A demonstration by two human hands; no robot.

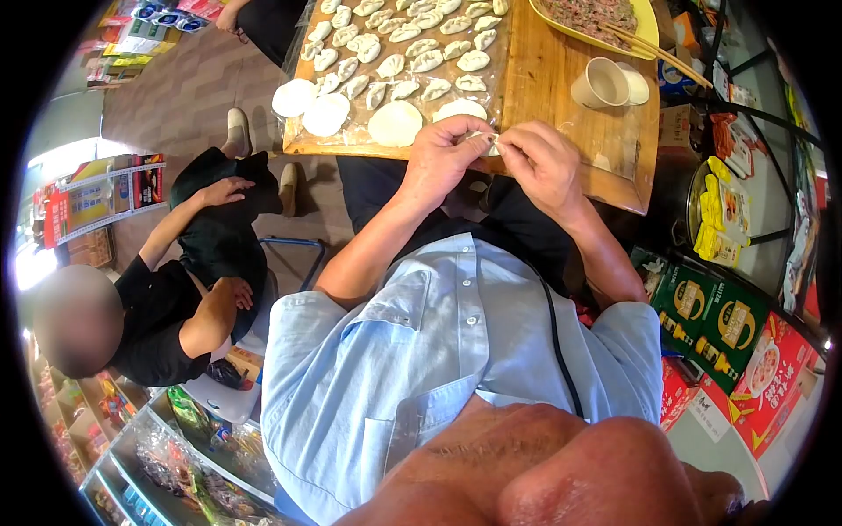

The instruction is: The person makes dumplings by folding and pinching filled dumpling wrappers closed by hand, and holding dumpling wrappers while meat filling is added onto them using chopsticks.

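Observation:
Between my two hands, at the table's near edge, is a partly visible dumpling (pixel 493 147) with a pale wrapper. My left hand (pixel 443 158) closes around one side of it, thumb and fingers pinched. On the other side, my right hand (pixel 542 162) pinches the wrapper's edge with curled fingers. Much of the dumpling is hidden by the fingers. Just beyond my left hand lie flat round wrappers, one of them a white wrapper (pixel 396 124). Farther back, rows of folded dumplings (pixel 426 61) rest on clear plastic film.
The wooden table (pixel 561 96) carries a paper cup (pixel 602 84) and a yellow bowl (pixel 650 26) of meat filling with chopsticks (pixel 662 56) across it. A seated person (pixel 215 206) is at my left. Green boxes (pixel 710 311) and packaged goods stand at right.

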